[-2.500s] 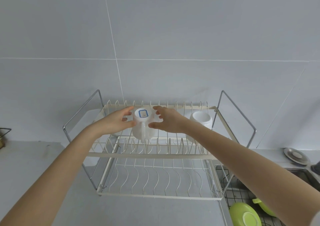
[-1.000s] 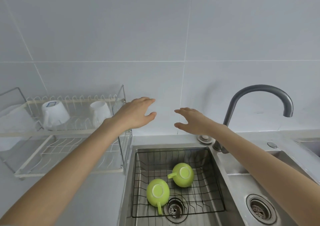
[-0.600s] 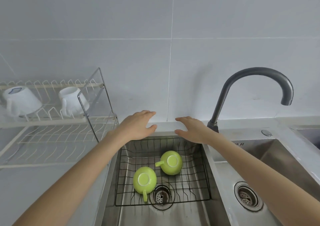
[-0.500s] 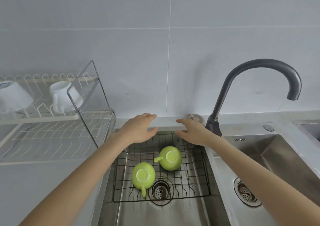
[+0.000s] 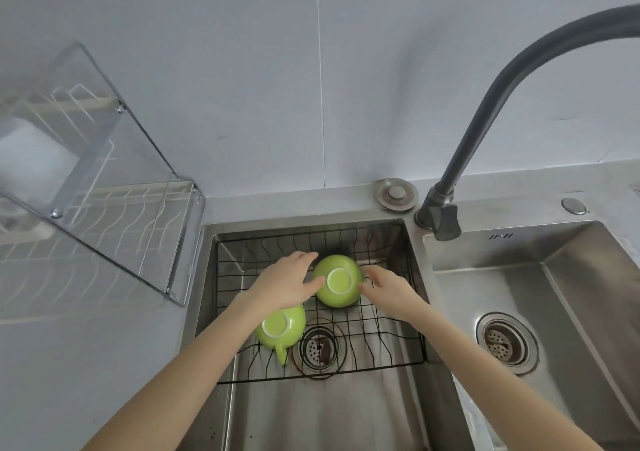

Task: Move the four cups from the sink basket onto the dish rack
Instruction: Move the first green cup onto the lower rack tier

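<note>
Two green cups lie upside down in the black wire sink basket. The far green cup sits between my hands: my left hand touches its left side and my right hand its right side, fingers spread around it. The cup rests on the basket. Partly under my left wrist, the near green cup points its handle toward me. The dish rack stands at the left on the counter, blurred. A white shape on its upper tier is too blurred to tell apart.
A dark curved faucet rises right of the basket, its base at the sink's back rim. A second sink bowl with a drain lies to the right. A round metal cap sits on the back ledge. The tiled wall is close behind.
My view swung from the rack to the sink and dropped lower. Both hands came down from the sink's back edge into the basket and closed in on the far green cup.
</note>
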A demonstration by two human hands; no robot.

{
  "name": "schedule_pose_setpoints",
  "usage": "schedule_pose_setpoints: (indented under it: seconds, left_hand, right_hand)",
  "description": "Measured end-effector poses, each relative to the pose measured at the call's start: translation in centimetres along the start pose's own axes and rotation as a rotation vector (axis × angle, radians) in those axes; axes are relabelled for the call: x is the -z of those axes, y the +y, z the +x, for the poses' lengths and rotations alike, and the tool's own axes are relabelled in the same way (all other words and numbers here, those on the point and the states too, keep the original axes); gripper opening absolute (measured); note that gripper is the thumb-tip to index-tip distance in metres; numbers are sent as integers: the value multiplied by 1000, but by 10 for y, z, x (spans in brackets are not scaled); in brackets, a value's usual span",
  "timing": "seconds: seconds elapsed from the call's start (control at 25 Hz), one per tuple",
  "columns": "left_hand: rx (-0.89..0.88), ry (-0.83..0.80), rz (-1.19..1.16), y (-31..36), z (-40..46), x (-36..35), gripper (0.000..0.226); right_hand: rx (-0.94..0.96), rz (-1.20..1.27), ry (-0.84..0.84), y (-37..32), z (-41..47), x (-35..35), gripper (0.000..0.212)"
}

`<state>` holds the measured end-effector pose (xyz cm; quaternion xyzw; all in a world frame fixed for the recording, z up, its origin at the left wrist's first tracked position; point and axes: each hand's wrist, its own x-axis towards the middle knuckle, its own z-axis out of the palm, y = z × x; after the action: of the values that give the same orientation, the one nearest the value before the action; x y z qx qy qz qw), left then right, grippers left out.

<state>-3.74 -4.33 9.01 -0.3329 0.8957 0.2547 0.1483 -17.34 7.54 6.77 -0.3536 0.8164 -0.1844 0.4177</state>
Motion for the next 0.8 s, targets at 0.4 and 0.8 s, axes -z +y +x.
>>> schedule_pose_setpoints:
  seconds: [0.4,0.8]
  left_hand:
    - [147,-55,-260,-17,78,-55,61]
    - [225,-11,-343,-29,107,-82,67]
  right_hand:
    - [-286,437,-24,30,47,-37,43]
    - [-390,695,-9,36,73,-52,44]
